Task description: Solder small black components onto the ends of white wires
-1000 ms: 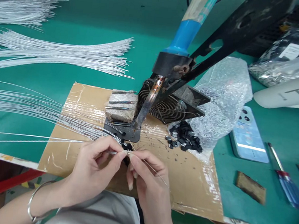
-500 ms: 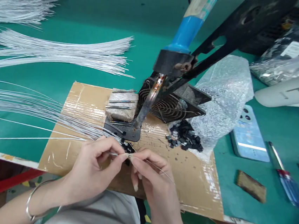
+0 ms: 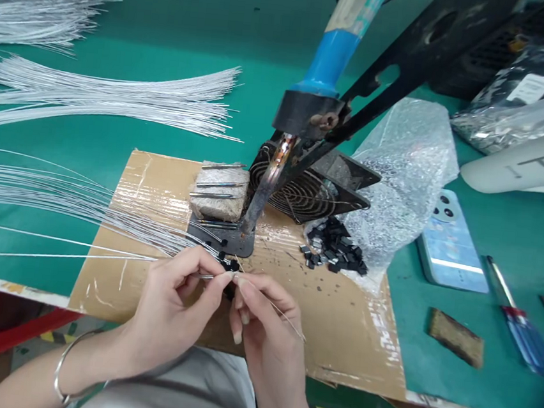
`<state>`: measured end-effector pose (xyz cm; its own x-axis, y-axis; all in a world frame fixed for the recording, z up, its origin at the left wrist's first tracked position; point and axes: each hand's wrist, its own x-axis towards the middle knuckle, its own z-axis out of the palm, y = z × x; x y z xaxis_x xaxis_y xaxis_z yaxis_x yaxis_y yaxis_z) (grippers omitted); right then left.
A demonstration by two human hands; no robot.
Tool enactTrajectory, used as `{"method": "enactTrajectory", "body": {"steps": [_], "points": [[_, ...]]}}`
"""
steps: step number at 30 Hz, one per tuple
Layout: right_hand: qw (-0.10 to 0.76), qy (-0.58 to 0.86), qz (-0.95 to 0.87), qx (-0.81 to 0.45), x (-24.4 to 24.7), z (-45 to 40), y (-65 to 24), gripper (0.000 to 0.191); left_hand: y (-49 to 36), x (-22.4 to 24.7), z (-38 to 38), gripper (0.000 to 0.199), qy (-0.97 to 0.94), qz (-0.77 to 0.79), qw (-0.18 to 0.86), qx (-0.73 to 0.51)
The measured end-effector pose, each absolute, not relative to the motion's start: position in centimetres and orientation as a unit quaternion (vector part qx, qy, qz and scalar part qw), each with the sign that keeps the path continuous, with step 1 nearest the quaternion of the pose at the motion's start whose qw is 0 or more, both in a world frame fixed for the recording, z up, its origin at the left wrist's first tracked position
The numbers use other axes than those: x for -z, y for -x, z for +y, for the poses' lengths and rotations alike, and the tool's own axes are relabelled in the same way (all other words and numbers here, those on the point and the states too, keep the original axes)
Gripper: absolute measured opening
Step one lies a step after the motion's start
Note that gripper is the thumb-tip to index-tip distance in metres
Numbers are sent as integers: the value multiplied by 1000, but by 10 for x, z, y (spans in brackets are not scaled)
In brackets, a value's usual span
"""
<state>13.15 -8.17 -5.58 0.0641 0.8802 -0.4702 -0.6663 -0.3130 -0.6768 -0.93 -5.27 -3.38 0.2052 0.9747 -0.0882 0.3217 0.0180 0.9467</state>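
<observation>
With thumb and index finger pressed together, my left hand [image 3: 173, 303] grips a white wire whose end is mostly covered by the fingers. My right hand [image 3: 270, 326] is closed in a pinch beside it, fingertips meeting the left ones, on a thin strand [image 3: 289, 322] that runs back over the hand. Small black parts [image 3: 232, 265] lie just beyond the fingertips. Many white wires [image 3: 140, 223] fan out leftward from there. A soldering iron [image 3: 331, 59] with a blue section is clamped tip-down above a black plate [image 3: 243, 245], beyond both hands.
Cardboard [image 3: 336, 338] covers the bench front. Behind the iron's tip are a pale block [image 3: 219, 202] with metal rods and a fan [image 3: 306, 194]. Loose black pieces [image 3: 338, 245] spill by a clear bag [image 3: 401, 165]. A phone [image 3: 453, 247], brown slab [image 3: 456, 337] and screwdriver [image 3: 524, 331] lie right.
My right hand has shifted slightly left and turned a little, the thin strand moving with it. My left hand stays nearly in place, still pinching. The whole view has shifted slightly.
</observation>
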Motion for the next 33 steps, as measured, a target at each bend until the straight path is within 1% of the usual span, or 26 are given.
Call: {"method": "enactTrajectory", "body": {"steps": [7, 9, 11, 13, 14, 16, 17, 18, 19, 20, 22, 26, 29, 31, 33], "points": [[605, 455, -105, -646, 59, -81, -119, 17, 8, 34, -51, 20, -568, 531, 525, -347], [594, 461, -131, -646, 61, -83, -122, 15, 8, 33, -48, 20, -563, 530, 533, -345], [585, 482, -190, -624, 63, -86, -134, 19, 10, 32, -45, 18, -565, 535, 529, -338], [587, 537, -272, -542, 65, -89, -154, 28, 12, 31, -42, 14, -563, 547, 525, -330], [582, 587, -308, -471, 67, -90, -166, 25, 13, 31, -41, 12, -560, 553, 523, -326], [561, 702, -348, -267, 71, -88, -191, 15, 15, 30, -40, 10, -556, 560, 525, -320], [523, 748, -367, -182, 73, -86, -202, 17, 15, 30, -41, 10, -557, 559, 526, -317], [463, 786, -390, -127, 76, -83, -211, 18, 16, 30, -41, 11, -558, 558, 527, -315], [412, 804, -420, -88, 79, -80, -217, 19, 16, 29, -41, 12, -560, 556, 527, -314], [379, 806, -449, -67, 81, -76, -222, 21, 16, 29, -42, 13, -561, 556, 526, -316], [350, 794, -496, -47, 85, -71, -226, 22, 17, 28, -42, 13, -562, 557, 520, -321], [351, 768, -534, -39, 86, -70, -223, 22, 17, 27, -43, 12, -568, 552, 511, -334], [357, 780, -512, -50, 87, -74, -221, 22, 17, 27, -43, 13, -575, 547, 504, -341], [389, 790, -465, -92, 90, -78, -220, 21, 17, 26, -43, 13, -577, 548, 498, -345], [446, 779, -413, -152, 91, -80, -218, 21, 16, 25, -41, 12, -579, 552, 492, -344]]}}
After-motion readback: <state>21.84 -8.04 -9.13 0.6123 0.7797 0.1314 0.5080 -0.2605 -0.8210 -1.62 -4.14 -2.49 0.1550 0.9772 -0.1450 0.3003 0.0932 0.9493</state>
